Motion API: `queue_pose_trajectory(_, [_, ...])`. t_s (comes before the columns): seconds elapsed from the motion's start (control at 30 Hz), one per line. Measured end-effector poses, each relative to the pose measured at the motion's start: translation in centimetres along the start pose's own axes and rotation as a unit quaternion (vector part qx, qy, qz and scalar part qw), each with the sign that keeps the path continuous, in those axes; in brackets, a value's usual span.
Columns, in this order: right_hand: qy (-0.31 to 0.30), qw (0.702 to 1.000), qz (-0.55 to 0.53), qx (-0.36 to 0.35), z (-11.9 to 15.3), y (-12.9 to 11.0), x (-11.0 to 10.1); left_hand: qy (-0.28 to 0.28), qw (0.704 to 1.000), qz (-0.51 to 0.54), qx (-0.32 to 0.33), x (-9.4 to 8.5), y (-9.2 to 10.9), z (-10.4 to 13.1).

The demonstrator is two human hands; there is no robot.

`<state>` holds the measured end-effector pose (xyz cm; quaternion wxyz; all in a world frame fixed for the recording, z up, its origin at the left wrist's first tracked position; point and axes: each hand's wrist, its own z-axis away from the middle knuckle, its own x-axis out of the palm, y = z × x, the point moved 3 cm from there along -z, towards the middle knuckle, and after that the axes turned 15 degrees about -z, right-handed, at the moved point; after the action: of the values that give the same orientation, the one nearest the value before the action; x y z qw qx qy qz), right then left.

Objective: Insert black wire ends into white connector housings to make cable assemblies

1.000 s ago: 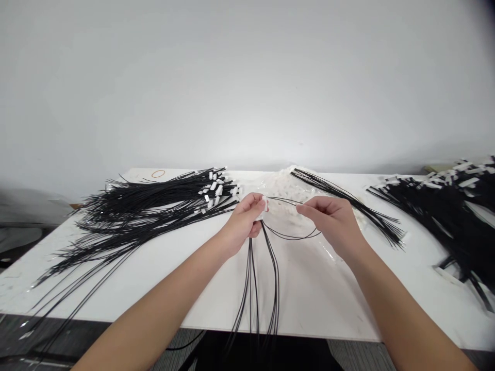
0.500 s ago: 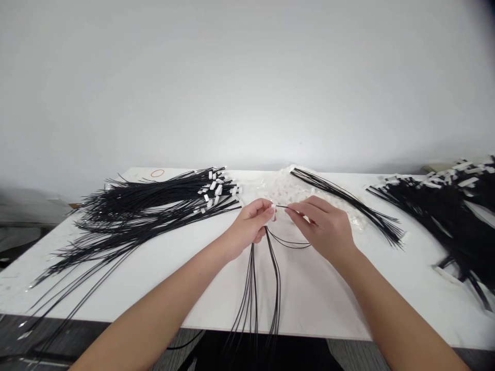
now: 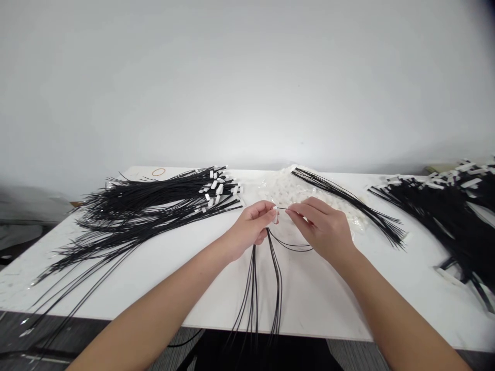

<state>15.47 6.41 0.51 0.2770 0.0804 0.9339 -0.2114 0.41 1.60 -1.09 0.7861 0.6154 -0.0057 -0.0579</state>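
Observation:
Between thumb and fingers, my left hand (image 3: 253, 225) pinches a small white connector housing (image 3: 276, 214), mostly covered by the fingertips. Black wires (image 3: 254, 281) hang from beneath that hand over the table's front edge. My right hand (image 3: 323, 224) is closed in a pinch on a thin black wire (image 3: 282, 208). This wire runs straight across the short gap to the housing; whether its tip sits inside cannot be made out. More thin wires loop below, between the two hands.
Bundled black wires with white connectors (image 3: 154, 198) cover the left of the white table (image 3: 185, 273). Behind my hands lies a clear bag of white connectors (image 3: 284, 185), a loose wire bundle (image 3: 348, 202) across it. Another large wire pile (image 3: 444, 216) is at right. An orange rubber band (image 3: 158, 172) lies far left.
Both hands keep their grips and stay almost in place. The white housing shows slightly more at the left fingertips. The view has shifted a little.

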Motion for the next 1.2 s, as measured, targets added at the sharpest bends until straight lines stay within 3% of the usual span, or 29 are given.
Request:
queue_pose_trajectory(0.27, [0.058, 0.982, 0.138, -0.114, -0.7, -1.5, -0.5, 0.014, 0.999, 0.046, 0.022, -0.4, 0.2, 0.1])
queue_pose_trajectory(0.53, [-0.004, 0.965, 0.112, -0.237, 0.0, -3.1, 0.5, 0.046, 0.993, 0.112, 0.017, -1.1, 0.2, -0.3])
queue_pose_trajectory(0.73, [-0.079, 0.967, 0.076, -0.23, 0.4, -3.1, 1.2, 0.057, 0.989, 0.135, 0.012, -1.1, 0.1, -0.4])
queue_pose_trajectory(1.2, [-0.086, 0.972, 0.061, -0.208, 0.0, -2.8, 0.8, 0.039, 0.989, 0.145, 0.004, -0.9, -0.1, -0.6])
